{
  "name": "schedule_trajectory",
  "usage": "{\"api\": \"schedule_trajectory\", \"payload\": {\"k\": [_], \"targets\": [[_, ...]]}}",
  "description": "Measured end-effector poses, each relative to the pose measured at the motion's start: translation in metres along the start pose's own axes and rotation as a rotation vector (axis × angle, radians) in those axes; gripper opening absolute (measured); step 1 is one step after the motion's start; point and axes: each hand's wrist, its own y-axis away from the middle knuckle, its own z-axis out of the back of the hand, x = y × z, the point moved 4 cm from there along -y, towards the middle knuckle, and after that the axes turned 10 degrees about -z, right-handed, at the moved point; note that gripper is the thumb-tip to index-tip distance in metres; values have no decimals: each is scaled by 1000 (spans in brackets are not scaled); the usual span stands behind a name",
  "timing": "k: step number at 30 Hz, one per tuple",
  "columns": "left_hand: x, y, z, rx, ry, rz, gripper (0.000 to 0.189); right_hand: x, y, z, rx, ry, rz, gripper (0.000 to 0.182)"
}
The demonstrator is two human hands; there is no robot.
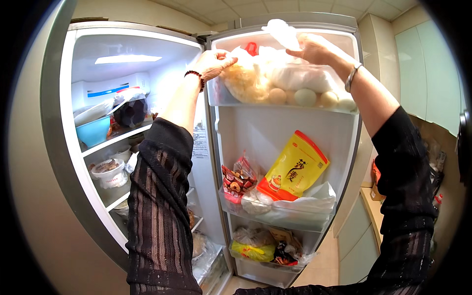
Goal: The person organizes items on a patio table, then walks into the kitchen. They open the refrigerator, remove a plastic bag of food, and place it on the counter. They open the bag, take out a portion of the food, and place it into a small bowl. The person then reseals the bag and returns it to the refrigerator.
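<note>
My left hand (215, 64) is at the left end of the refrigerator door's top bin (239, 101), its fingertips on a clear plastic bag of yellowish food (245, 81). Above the bin's right half my right hand (317, 48) is raised, holding a white plastic bag (282, 33) bunched at its fingers. Several eggs (305, 97) lie along the bottom of that bin, with white plastic bags (298, 77) over them. A red item (251, 48) sticks up behind the bags.
The door's middle bin holds a yellow and red pouch (295, 167) and a red snack bag (239, 179); bagged food (254, 250) fills the lowest bin. Inside the refrigerator, a blue bowl (93, 131) and a white tub (108, 171) stand on shelves. Cabinets (424, 73) are at right.
</note>
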Motion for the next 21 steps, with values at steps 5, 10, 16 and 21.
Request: {"api": "schedule_trajectory", "payload": {"k": [5, 10, 16, 21], "targets": [[13, -6, 13, -223, -16, 0, 26, 73, 45, 7, -704, -9, 407, 28], [1, -41, 2, -322, -160, -47, 17, 87, 29, -18, -126, -20, 71, 30], [6, -52, 20, -529, 149, 50, 17, 106, 16, -21, -73, 56, 25, 36], [16, -49, 20, -643, 415, 104, 14, 114, 5, -36, -305, 57, 178, 37]]}}
